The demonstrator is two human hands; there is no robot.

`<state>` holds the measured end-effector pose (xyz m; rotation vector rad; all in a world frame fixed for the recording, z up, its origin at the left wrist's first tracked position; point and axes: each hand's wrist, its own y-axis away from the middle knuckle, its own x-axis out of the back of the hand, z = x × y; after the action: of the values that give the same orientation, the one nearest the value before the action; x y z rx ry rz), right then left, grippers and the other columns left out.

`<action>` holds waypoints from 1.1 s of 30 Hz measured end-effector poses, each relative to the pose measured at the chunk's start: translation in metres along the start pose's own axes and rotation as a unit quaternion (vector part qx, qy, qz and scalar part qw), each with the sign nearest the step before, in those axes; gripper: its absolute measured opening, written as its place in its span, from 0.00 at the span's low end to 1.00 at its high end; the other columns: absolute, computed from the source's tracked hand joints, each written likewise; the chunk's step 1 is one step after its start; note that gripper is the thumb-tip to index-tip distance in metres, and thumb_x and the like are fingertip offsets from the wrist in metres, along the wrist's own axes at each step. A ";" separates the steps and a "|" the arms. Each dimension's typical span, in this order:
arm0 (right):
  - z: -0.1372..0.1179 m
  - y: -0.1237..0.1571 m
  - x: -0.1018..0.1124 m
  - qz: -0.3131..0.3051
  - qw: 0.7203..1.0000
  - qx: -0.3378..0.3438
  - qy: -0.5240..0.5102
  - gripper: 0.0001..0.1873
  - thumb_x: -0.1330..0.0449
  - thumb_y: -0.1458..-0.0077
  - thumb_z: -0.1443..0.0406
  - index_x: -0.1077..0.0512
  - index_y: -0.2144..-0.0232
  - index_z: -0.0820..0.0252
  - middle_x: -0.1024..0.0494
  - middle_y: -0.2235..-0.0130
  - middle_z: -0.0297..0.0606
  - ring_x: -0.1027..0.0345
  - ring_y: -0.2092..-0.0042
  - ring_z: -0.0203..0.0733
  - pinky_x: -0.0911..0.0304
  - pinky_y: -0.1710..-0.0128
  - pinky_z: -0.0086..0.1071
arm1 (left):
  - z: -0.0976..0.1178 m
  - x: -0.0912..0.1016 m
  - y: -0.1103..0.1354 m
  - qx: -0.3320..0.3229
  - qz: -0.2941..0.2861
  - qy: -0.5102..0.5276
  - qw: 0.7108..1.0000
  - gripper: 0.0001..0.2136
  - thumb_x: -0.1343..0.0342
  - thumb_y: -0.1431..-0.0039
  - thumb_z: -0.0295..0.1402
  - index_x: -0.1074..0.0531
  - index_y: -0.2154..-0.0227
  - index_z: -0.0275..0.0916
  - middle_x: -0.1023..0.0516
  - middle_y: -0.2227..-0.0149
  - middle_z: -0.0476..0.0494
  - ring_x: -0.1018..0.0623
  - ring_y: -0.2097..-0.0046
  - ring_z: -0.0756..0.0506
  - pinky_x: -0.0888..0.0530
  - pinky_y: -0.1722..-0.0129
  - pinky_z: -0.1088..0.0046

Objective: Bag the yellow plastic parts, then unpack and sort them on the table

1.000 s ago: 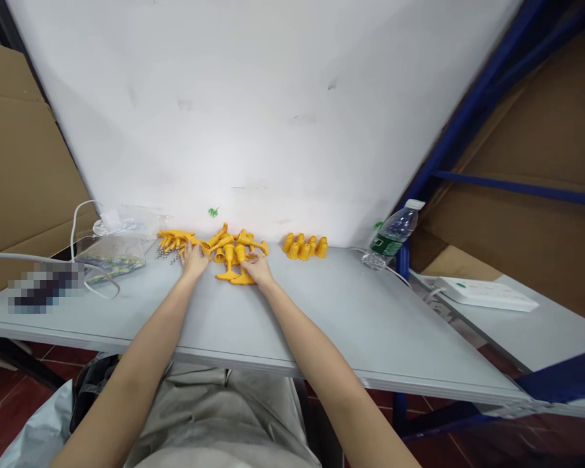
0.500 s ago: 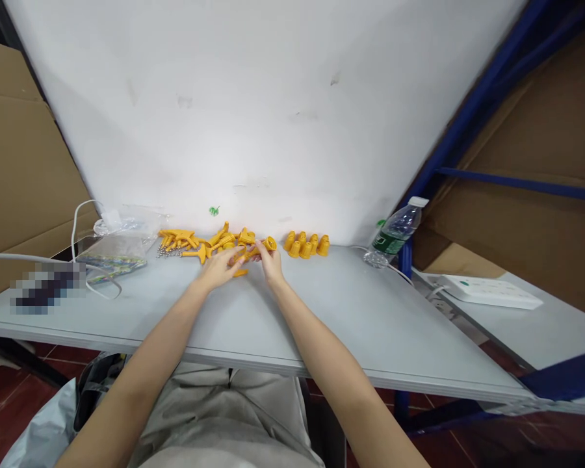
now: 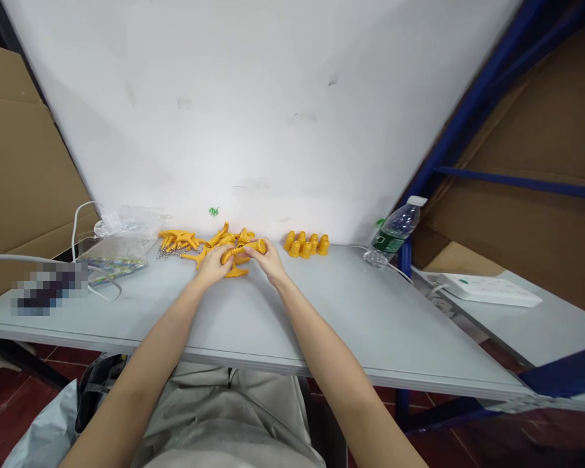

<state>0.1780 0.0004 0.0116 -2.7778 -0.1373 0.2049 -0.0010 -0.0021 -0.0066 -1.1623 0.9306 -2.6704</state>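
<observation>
A heap of yellow plastic parts point(image 3: 195, 241) lies at the far edge of the grey table point(image 3: 322, 325), against the white wall. My left hand point(image 3: 212, 266) and my right hand point(image 3: 271, 259) meet just in front of the heap. Between them they grip one long yellow part point(image 3: 246, 248), held level above the table, the right fingers pinched on its flared end and the left fingers on its other end. Another yellow part point(image 3: 236, 273) lies flat under my hands. A row of small yellow caps point(image 3: 306, 246) stands upright to the right of the heap.
A clear plastic bag point(image 3: 117, 250) and a white cable point(image 3: 78, 221) lie at the left. A water bottle point(image 3: 392, 233) leans at the table's right end by a blue rack post point(image 3: 468, 110). A white power strip point(image 3: 487, 291) lies on the lower surface at right. Cardboard stands on both sides.
My left hand has left the heap's left side and come across to the right hand. The right hand has lifted a long yellow part off the table; both hands now grip it.
</observation>
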 end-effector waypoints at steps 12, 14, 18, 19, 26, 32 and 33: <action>0.028 -0.004 0.014 -0.205 0.880 0.085 0.421 0.16 0.45 0.39 0.59 0.25 0.53 0.58 0.20 0.56 0.44 0.28 0.54 0.49 0.36 0.52 0.43 | 0.008 0.009 0.001 0.043 0.019 -0.104 0.993 0.17 0.50 0.44 0.24 0.26 0.53 0.43 0.23 0.51 0.43 0.24 0.49 0.40 0.28 0.48 0.64; 0.026 -0.002 0.012 -0.199 0.865 0.081 0.453 0.15 0.47 0.38 0.61 0.25 0.52 0.57 0.21 0.55 0.44 0.28 0.54 0.49 0.37 0.51 0.43 | 0.011 0.010 0.002 0.041 0.011 -0.107 0.993 0.17 0.50 0.44 0.24 0.27 0.54 0.44 0.23 0.51 0.44 0.24 0.49 0.40 0.28 0.50 0.65; 0.021 -0.001 0.012 -0.152 0.840 0.085 0.513 0.15 0.44 0.40 0.62 0.26 0.52 0.58 0.22 0.52 0.47 0.32 0.48 0.52 0.42 0.49 0.45 | 0.014 0.009 0.002 0.060 0.009 -0.106 0.993 0.15 0.49 0.45 0.24 0.27 0.56 0.44 0.22 0.52 0.46 0.23 0.51 0.40 0.28 0.53 0.66; 0.019 -0.002 0.013 -0.143 0.835 0.090 0.523 0.15 0.44 0.40 0.62 0.26 0.52 0.58 0.22 0.51 0.47 0.33 0.47 0.53 0.43 0.49 0.45 | 0.014 0.009 0.002 0.063 0.011 -0.104 0.993 0.15 0.48 0.45 0.25 0.28 0.56 0.44 0.22 0.53 0.46 0.23 0.52 0.40 0.28 0.54 0.66; 0.007 0.002 0.009 -0.100 0.792 0.151 0.583 0.14 0.46 0.39 0.67 0.27 0.53 0.59 0.22 0.51 0.47 0.33 0.48 0.51 0.48 0.50 0.44 | 0.009 0.008 -0.002 0.052 0.039 -0.051 0.997 0.12 0.46 0.49 0.25 0.29 0.61 0.43 0.21 0.61 0.47 0.23 0.59 0.43 0.30 0.59 0.69; -0.006 0.008 0.002 -0.055 0.742 0.175 0.644 0.14 0.51 0.40 0.73 0.28 0.58 0.58 0.23 0.55 0.45 0.35 0.52 0.50 0.50 0.53 0.41 | 0.008 -0.001 -0.005 0.110 0.036 0.053 0.992 0.10 0.43 0.54 0.26 0.32 0.67 0.42 0.32 0.79 0.56 0.30 0.75 0.49 0.35 0.72 0.75; -0.007 0.009 0.002 -0.043 0.736 0.175 0.652 0.15 0.52 0.40 0.74 0.28 0.59 0.58 0.23 0.55 0.46 0.35 0.52 0.50 0.49 0.53 0.41 | 0.009 -0.002 -0.005 0.118 0.037 0.069 0.990 0.10 0.43 0.55 0.26 0.33 0.68 0.42 0.33 0.80 0.57 0.31 0.76 0.49 0.36 0.73 0.75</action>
<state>0.1816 -0.0101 0.0152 -1.9218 0.1278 -1.5270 0.0077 -0.0019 -0.0001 -0.8867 0.6353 -2.7368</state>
